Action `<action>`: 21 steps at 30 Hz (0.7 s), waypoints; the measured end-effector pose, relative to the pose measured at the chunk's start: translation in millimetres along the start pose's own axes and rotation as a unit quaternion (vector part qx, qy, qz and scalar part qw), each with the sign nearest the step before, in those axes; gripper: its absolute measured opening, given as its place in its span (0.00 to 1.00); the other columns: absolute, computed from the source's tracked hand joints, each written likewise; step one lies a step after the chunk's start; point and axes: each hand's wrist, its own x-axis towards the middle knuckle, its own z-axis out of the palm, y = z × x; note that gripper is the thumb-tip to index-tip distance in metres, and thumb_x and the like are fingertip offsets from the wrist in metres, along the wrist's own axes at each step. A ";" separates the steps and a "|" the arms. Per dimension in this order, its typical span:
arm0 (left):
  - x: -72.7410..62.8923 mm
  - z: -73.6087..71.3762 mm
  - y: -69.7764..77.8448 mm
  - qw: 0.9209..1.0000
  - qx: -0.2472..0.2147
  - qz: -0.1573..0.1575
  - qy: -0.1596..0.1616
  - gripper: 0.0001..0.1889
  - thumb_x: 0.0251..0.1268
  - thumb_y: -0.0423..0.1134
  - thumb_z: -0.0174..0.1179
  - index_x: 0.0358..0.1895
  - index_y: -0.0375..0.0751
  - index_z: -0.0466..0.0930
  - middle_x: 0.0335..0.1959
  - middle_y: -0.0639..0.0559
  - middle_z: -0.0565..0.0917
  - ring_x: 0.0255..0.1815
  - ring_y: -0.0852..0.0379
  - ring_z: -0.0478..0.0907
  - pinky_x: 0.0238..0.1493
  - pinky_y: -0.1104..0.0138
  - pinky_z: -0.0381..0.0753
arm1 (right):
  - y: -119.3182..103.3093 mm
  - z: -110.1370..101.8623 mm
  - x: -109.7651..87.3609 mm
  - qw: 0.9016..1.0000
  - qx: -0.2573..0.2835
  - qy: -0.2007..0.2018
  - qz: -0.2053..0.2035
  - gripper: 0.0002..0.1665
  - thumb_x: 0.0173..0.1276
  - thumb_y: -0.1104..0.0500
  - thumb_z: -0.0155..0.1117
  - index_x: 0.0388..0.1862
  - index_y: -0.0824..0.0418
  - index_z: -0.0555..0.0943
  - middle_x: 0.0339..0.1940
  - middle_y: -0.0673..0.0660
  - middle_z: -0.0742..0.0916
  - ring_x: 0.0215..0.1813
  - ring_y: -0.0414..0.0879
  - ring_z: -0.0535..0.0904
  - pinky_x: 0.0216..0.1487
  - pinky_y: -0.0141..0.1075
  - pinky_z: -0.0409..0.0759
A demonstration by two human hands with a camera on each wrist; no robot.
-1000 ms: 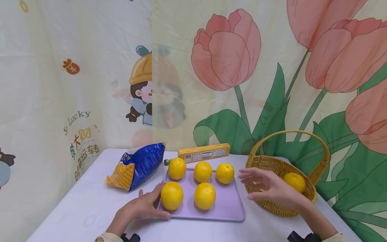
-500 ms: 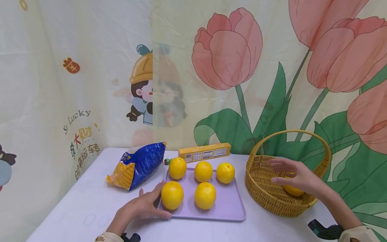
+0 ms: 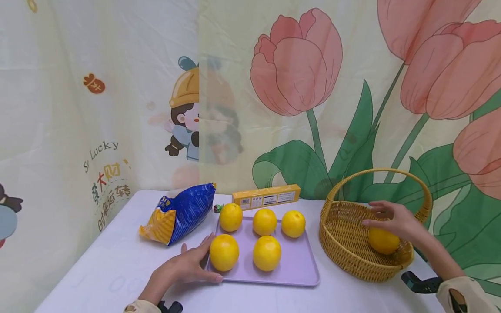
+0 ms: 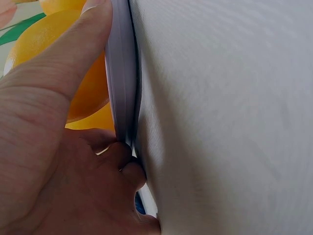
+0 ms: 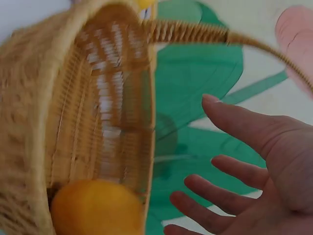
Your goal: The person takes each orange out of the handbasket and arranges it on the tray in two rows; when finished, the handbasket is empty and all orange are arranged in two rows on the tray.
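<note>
In the head view my left hand [image 3: 188, 263] holds the near-left corner of a lilac tray [image 3: 301, 269]. Its thumb lies at the front rim and its fingers run up the left side; the left wrist view shows some fingers bent against the tray's edge [image 4: 122, 73]. Several oranges [image 3: 267, 253] stand on the tray in two rows. My right hand [image 3: 395, 219] hovers over the right side of a wicker basket [image 3: 342, 256], holding nothing. Below it, one orange [image 3: 383, 241] lies in the basket. The right wrist view has the thumb and fingers [image 5: 234, 169] spread beside the basket opening.
A blue and yellow bag [image 3: 180, 215] lies left of the tray. Behind the tray are a long yellow box [image 3: 266, 197] and a small wrapped candy [image 3: 218, 208]. The basket's tall handle [image 3: 375, 171] arches near my right hand. A printed curtain hangs behind the white table.
My right hand has moved right, from between the tray and the basket to over the orange inside the basket. My left hand stays at the tray corner.
</note>
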 end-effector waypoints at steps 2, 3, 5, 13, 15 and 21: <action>0.1 -0.6 0.0 1.000 0.000 0.000 0.001 0.66 0.54 0.60 0.82 0.88 0.35 0.50 0.88 0.33 0.52 0.88 0.32 0.50 0.80 0.26 0.27 | 7.1 -0.6 3.4 1.000 -0.001 -0.003 0.013 0.47 0.74 0.46 0.76 0.74 0.79 0.70 0.67 0.82 0.80 0.64 0.78 0.79 0.55 0.64 0.87; 0.1 -0.7 0.0 1.000 0.000 0.000 0.001 0.66 0.54 0.60 0.82 0.88 0.35 0.50 0.88 0.33 0.52 0.88 0.32 0.50 0.80 0.26 0.27 | 10.6 -1.2 5.0 1.000 -0.002 -0.006 0.021 0.47 0.74 0.46 0.75 0.73 0.80 0.70 0.67 0.83 0.79 0.64 0.78 0.79 0.55 0.63 0.88; 0.2 -0.8 -0.1 1.000 -0.001 0.001 0.000 0.66 0.54 0.60 0.82 0.88 0.34 0.50 0.88 0.33 0.52 0.88 0.32 0.50 0.79 0.26 0.27 | 17.6 -2.5 7.8 0.999 -0.002 -0.015 0.036 0.48 0.75 0.45 0.74 0.74 0.81 0.69 0.67 0.84 0.78 0.63 0.78 0.78 0.55 0.62 0.88; 0.2 -1.2 0.0 1.000 0.000 0.002 0.001 0.66 0.54 0.60 0.82 0.88 0.35 0.50 0.88 0.33 0.52 0.88 0.32 0.49 0.79 0.26 0.27 | 38.6 -1.1 20.2 0.996 -0.007 -0.046 0.076 0.52 0.75 0.41 0.73 0.73 0.83 0.66 0.65 0.87 0.77 0.62 0.81 0.76 0.57 0.68 0.83; 0.0 -0.7 -0.7 1.000 0.001 0.002 0.001 0.66 0.54 0.60 0.82 0.88 0.35 0.50 0.88 0.33 0.52 0.88 0.32 0.49 0.79 0.26 0.27 | 42.7 1.8 23.9 0.995 -0.003 -0.057 0.085 0.53 0.75 0.42 0.73 0.74 0.84 0.65 0.65 0.88 0.76 0.63 0.82 0.75 0.58 0.69 0.82; -0.8 0.8 -1.4 1.000 0.001 0.006 0.003 0.66 0.55 0.60 0.82 0.88 0.35 0.51 0.88 0.34 0.53 0.88 0.33 0.50 0.79 0.26 0.27 | 48.3 8.4 29.7 0.991 0.012 -0.081 0.103 0.58 0.72 0.40 0.75 0.74 0.85 0.63 0.67 0.90 0.74 0.64 0.83 0.74 0.61 0.70 0.80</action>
